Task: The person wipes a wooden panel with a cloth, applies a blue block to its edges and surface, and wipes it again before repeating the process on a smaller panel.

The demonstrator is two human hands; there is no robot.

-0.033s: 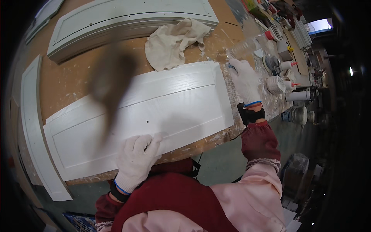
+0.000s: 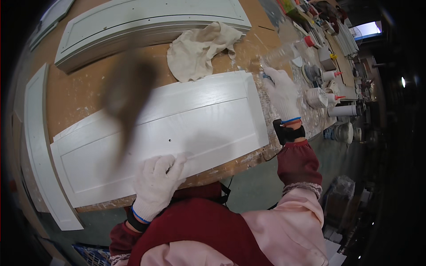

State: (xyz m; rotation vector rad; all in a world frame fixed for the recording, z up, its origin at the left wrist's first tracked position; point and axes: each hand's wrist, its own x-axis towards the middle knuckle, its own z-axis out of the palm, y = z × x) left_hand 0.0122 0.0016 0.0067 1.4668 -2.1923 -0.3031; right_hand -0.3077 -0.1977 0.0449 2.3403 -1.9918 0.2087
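Note:
A white framed panel (image 2: pixel 195 119) with a small dark hole lies on the brown work table in front of me. My left hand (image 2: pixel 157 179), in a white knitted glove, rests on the panel's near edge, fingers stretched over its surface. My right hand (image 2: pixel 282 93), gloved too, is beyond the panel's right end, over the paint-spotted table. Its fingers are curled around something small with a bluish part, mostly hidden. Past the panel's far edge lies a crumpled cream cloth (image 2: pixel 195 51). A dark blurred smear hides part of the panel's left half.
Several stacked white panels (image 2: pixel 153 15) lie at the back; a narrow white panel (image 2: pixel 42 146) stands along the left. Near my right hand are a clear plastic bottle (image 2: pixel 282 55) with a red cap, a white tub (image 2: pixel 316 97) and red-tipped bottles (image 2: pixel 333 75). The table's front edge (image 2: pixel 213 175) runs before me.

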